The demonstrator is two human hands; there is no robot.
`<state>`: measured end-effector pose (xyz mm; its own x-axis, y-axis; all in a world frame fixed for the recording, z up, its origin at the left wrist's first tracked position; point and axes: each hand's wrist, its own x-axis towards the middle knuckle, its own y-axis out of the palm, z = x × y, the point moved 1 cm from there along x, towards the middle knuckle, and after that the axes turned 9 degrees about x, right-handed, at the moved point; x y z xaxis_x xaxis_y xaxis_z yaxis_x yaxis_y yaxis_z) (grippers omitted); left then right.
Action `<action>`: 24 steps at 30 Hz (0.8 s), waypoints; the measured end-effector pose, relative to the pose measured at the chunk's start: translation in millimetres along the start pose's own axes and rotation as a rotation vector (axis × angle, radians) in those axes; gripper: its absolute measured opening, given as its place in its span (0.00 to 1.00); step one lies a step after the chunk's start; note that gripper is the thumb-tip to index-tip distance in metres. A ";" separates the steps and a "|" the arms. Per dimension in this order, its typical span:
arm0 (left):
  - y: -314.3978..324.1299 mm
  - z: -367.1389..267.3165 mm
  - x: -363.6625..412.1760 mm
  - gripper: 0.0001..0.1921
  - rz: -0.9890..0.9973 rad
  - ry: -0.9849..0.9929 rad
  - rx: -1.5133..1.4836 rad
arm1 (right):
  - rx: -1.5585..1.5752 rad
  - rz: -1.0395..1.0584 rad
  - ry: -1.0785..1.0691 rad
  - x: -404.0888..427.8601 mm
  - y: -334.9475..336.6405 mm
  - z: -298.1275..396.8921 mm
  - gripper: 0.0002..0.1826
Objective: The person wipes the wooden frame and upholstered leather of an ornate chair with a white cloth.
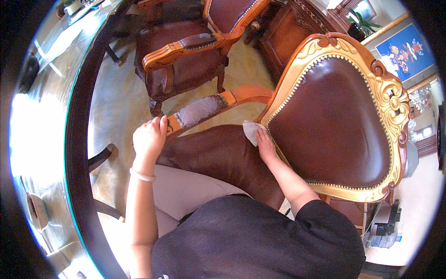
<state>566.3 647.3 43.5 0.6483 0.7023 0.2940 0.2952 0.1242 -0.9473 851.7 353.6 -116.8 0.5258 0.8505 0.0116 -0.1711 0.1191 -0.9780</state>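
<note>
In front of me is a carved wooden armchair with a brown leather backrest (327, 122), edged by nailheads and a gold-coloured frame (395, 101). My left hand (150, 136) grips the front end of its wooden armrest (249, 94), whose pad (198, 111) has a worn, pale surface. A bracelet circles my left wrist. My right hand (266, 143) presses a whitish cloth (252, 132) at the rear of the brown leather seat (212, 146), close to the foot of the backrest. The fingertips lie over the cloth's edge. My leg rests against the seat's near side.
Another leather armchair (184, 66) stands beyond. At left, a glass-topped table (52, 115) with a dark edge carries a bowl (37, 212). A carved cabinet (289, 35), a framed picture (404, 52) and a potted plant (362, 24) are farther back. A water bottle (383, 240) lies right.
</note>
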 end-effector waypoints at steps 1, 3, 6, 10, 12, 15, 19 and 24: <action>0.5 0.2 -0.1 0.20 -0.002 0.001 0.006 | 0.062 -0.011 0.005 6.4 -5.2 9.1 0.25; 1.3 -0.4 -0.3 0.20 -0.005 0.010 0.014 | 0.074 -0.049 -0.024 17.7 -11.4 20.1 0.25; 1.2 0.5 -0.6 0.20 -0.010 -0.007 0.004 | -0.042 -0.088 -0.082 29.7 -13.8 31.0 0.25; 0.8 -1.4 0.1 0.20 0.027 -0.004 0.012 | 0.009 -0.041 0.020 25.6 -0.4 36.5 0.25; -0.6 -2.5 0.2 0.20 0.029 0.003 0.001 | 0.012 -0.112 0.002 17.7 3.0 37.6 0.26; -0.1 0.2 -0.6 0.20 0.033 -0.002 -0.002 | 0.049 -0.126 0.043 3.8 9.5 35.2 0.28; 2.3 0.0 -0.1 0.20 0.022 -0.004 0.009 | 0.107 -0.088 0.052 -3.8 15.3 20.5 0.31; -1.1 -1.9 -0.1 0.20 0.017 -0.001 0.011 | 0.163 -0.161 0.095 6.5 7.9 36.1 0.30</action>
<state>567.2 645.7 44.8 0.6524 0.7051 0.2777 0.2767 0.1196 -0.9535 823.7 378.6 -116.9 0.6316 0.7631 0.1371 -0.2073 0.3366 -0.9185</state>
